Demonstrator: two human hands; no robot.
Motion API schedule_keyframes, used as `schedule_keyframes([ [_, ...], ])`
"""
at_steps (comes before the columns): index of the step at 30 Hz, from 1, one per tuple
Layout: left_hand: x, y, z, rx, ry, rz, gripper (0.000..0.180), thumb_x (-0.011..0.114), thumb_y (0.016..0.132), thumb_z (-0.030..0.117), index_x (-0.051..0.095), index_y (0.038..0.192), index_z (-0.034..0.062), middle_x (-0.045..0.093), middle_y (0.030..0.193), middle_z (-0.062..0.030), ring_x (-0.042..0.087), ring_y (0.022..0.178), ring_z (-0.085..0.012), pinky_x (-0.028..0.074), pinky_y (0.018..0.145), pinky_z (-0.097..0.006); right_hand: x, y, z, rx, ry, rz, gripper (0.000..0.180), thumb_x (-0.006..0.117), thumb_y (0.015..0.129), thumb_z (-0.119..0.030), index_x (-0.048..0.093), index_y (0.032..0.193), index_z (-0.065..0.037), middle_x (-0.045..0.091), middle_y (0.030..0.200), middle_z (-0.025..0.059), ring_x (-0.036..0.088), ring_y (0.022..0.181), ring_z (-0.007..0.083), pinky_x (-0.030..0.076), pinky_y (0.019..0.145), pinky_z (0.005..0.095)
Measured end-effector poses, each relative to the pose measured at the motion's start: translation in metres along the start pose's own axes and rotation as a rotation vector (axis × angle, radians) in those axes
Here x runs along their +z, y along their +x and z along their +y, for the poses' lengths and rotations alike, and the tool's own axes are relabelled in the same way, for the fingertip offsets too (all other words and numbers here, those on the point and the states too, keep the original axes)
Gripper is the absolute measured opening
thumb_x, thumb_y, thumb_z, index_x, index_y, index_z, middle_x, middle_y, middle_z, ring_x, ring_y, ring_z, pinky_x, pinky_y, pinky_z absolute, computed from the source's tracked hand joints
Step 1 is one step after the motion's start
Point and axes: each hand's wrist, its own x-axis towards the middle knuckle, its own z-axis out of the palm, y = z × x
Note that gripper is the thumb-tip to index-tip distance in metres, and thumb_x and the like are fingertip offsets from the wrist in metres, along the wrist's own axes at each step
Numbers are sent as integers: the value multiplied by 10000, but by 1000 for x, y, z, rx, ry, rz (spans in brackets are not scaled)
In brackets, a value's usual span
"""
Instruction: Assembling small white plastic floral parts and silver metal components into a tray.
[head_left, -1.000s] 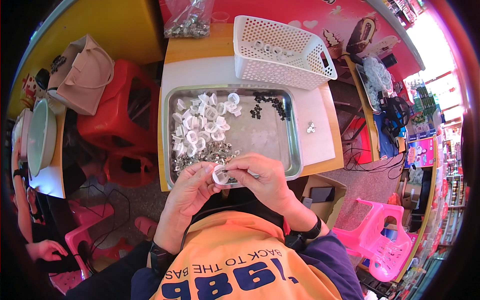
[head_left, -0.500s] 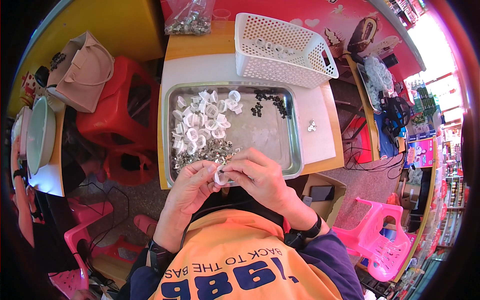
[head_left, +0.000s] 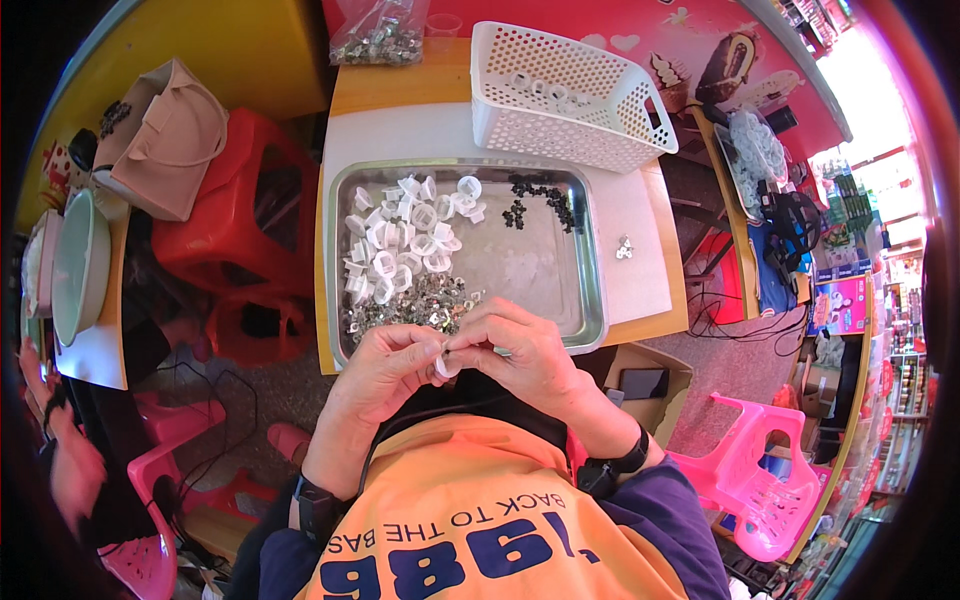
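Note:
Just beyond the near rim of the metal tray (head_left: 530, 341), my two hands meet over my lap. Between the fingertips of my left hand (head_left: 385, 372) is a white plastic ring-shaped part (head_left: 443, 369). The thumb and fingers of my right hand (head_left: 525, 358) pinch at that part's upper edge; a tiny dark piece seems to sit there, mostly hidden by the fingers. In the tray lie a heap of similar white plastic parts (head_left: 405, 232), a pile of small metal pieces (head_left: 400, 307) nearest my left hand, and small black pieces (head_left: 541, 201) at the far right.
Behind the tray stands a white perforated basket (head_left: 560, 140) with a few white parts in it. A bag of metal pieces (head_left: 380, 40) lies at the table's far left. Some small metal pieces (head_left: 624, 247) rest right of the tray. Another person's arm (head_left: 75, 465) shows far left.
My hands stay together in nearly the same place, and the white part has turned slightly between my fingers. At the far left, the other person's arm has moved down toward me.

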Motion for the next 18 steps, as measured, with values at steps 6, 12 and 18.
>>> schedule_keyframes([
  [6,-9,3,-2,-32,21,-15,195,641,876,161,654,914,-30,645,830,-85,603,717,-145,501,661,-278,4,3,1,-98,-62,-38,151,693,755,-29,618,885,-50,574,817,62,581,758,237,483,671,319],
  [12,-16,6,-4,-74,-66,25,192,603,894,136,650,961,-38,659,868,-91,629,769,-146,533,684,-278,6,8,6,113,22,-52,141,684,789,-69,619,909,-36,566,821,52,563,741,188,470,669,306],
  [18,-6,4,2,-19,-25,107,181,589,886,93,631,1007,-35,663,930,-108,655,839,-177,573,759,-324,6,3,11,606,396,-65,125,627,873,-51,612,977,17,619,865,9,604,830,71,501,701,213],
])
